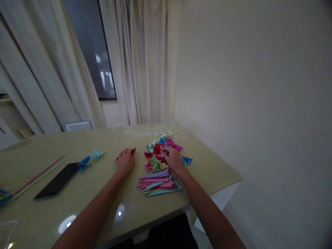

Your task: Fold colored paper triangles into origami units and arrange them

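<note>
My left hand [125, 161] rests low over the table, fingers curled. A small red folded paper piece [133, 151] sticks out between its thumb and forefinger. My right hand [172, 157] reaches over a heap of colourful origami paper pieces, its thumb and fingers pinched together. What those fingertips hold, if anything, is hidden. Around it lie red folded paper [148, 155], a green paper piece [155, 165], a magenta one [177, 147] and a blue one [187, 160]. Nearer to me is a stack of flat folded paper strips [158, 182] in pink, purple and light blue.
On the left of the glossy table [103, 193] lies a black phone [58, 181]. A blue paper crane [84, 164] touches its far end, with a light blue crane [97, 155] beyond. Thin pink and green sticks [38, 178] lie farther left. A wall [254, 103] stands right.
</note>
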A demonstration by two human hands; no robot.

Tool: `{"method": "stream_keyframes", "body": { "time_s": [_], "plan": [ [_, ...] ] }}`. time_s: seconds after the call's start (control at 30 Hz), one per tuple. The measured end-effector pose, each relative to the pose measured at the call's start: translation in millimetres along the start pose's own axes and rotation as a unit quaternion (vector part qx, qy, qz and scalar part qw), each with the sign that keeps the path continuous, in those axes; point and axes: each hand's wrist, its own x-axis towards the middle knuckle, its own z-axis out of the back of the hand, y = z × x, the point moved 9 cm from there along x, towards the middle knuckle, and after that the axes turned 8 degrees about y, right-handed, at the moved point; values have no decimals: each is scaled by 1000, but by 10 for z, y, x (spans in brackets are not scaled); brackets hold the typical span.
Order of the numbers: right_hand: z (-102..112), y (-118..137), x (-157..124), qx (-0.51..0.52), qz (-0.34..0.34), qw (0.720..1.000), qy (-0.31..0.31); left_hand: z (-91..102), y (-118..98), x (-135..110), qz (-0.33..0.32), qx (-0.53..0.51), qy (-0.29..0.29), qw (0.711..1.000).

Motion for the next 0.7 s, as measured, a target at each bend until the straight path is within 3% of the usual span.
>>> {"method": "stream_keyframes", "body": {
  "time_s": [0.17, 0.3, 0.4, 0.53, 0.7],
  "plan": [
    [-196, 57, 307, -203, -80, 972, 84, -52, 18, -26, -57, -69, 18, 996],
    [-392, 69, 249, -260, -73, 955, 125, -16, 58, -119, -92, -200, 10, 975],
    [-413, 76, 126, -235, -51, 965, 107, 61, -33, -168, -119, -278, -4, 953],
    [-313, 191, 59, -114, 15, 993, 36, 244, -386, -321, -220, -324, -26, 920],
    [-490, 422, 26, 81, 137, 982, 103, 292, -721, -529, -282, -300, -32, 911]
  ]
}}
